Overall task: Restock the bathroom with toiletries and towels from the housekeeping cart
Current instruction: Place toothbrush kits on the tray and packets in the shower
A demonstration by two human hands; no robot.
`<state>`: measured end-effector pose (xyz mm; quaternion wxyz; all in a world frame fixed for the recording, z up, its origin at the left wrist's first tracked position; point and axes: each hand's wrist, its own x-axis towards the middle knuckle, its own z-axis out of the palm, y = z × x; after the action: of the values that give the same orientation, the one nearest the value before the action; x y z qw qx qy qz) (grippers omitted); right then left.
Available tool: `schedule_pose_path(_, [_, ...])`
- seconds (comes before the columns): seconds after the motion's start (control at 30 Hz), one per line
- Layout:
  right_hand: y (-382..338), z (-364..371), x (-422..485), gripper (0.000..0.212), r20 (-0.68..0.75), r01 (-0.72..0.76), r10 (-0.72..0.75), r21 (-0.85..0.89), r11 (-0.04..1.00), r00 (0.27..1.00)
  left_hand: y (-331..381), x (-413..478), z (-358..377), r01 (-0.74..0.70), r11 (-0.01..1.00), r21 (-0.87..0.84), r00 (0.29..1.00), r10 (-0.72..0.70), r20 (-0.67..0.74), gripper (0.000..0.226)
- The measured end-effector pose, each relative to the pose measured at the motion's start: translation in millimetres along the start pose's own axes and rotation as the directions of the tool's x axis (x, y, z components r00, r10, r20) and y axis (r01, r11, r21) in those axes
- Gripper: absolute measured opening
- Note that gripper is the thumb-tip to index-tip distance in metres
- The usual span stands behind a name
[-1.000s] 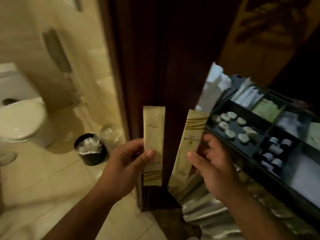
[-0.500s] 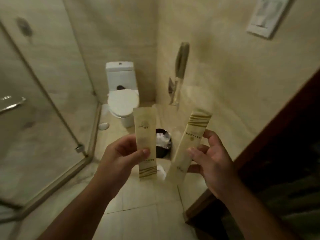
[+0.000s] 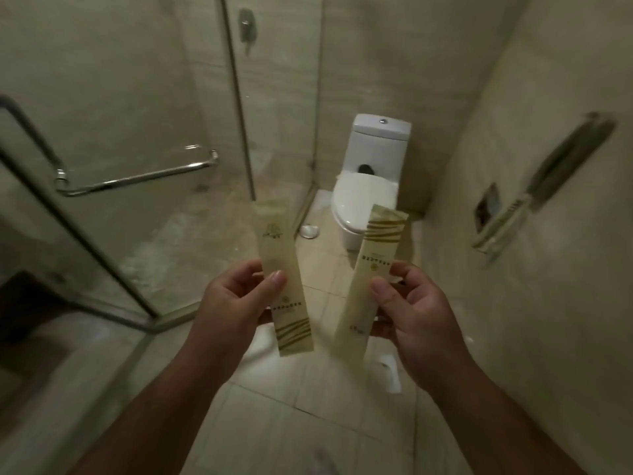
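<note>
I hold two long, flat, pale-gold toiletry sachets upright in front of me. My left hand point(image 3: 236, 303) pinches the left sachet point(image 3: 281, 255) at its middle, thumb on its front; gold stripes mark its lower end. My right hand point(image 3: 411, 310) pinches the right sachet point(image 3: 371, 265) the same way; its gold stripes are at the top and it leans to the right. The two sachets are apart, about a hand's width between them. The housekeeping cart is out of view.
A white toilet point(image 3: 366, 197) stands ahead against the back wall. A glass shower enclosure with a chrome handle point(image 3: 137, 180) fills the left. A wall-mounted holder point(image 3: 507, 217) hangs on the right wall. Beige floor tiles point(image 3: 291, 423) lie below, with white scraps point(image 3: 390, 371) on them.
The view has swung left from the doorway and cart into the bathroom; the toilet has come to the centre. Both hands keep the same hold on the sachets.
</note>
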<state>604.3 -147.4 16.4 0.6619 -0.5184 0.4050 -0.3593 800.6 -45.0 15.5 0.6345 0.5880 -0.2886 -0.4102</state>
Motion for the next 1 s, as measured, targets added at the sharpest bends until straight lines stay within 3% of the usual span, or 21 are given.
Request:
schedule_pose_path(0.17, [-1.6, 38.3, 70.0, 0.019, 0.193, -0.07, 0.069, -0.001, 0.998, 0.979, 15.9, 36.4, -31.5, 0.027, 1.0, 0.002, 0.978, -0.026, -0.209, 0.022])
schedule_pose_path(0.3, [3.6, 93.1, 108.5, 0.022, 0.369, -0.114, 0.114, -0.022, 0.993, 0.922, 25.3, 41.4, -71.0, 0.009, 1.0, 0.002, 0.925, -0.007, -0.38, 0.025])
schedule_pose_path(0.43, [-0.8, 160.7, 124.2, 0.025, 0.562, -0.111, 0.123, -0.057, 0.992, 0.818, 37.1, 28.7, -115.4, -0.06, 0.998, -0.017, 0.85, 0.042, -0.526, 0.031])
schedule_pose_path(0.57, [-8.7, 228.7, 122.8, 0.025, 0.731, -0.089, 0.135, -0.101, 0.991, 0.669, 49.9, -3.3, -159.3, -0.113, 0.993, -0.027, 0.756, 0.068, -0.651, 0.038])
schedule_pose_path(0.77, [-8.3, 337.3, 95.4, 0.037, 0.86, -0.037, 0.149, -0.15, 0.988, 0.488, 61.8, -49.4, -236.1, -0.229, 0.971, -0.062, 0.583, 0.085, -0.808, 0.027])
schedule_pose_path(1.0, [-10.4, 455.4, 62.7, 0.041, 0.915, 0.016, 0.099, -0.114, 0.993, 0.391, 87.0, -82.3, -338.1, -0.324, 0.946, -0.022, 0.467, 0.14, -0.873, 0.023])
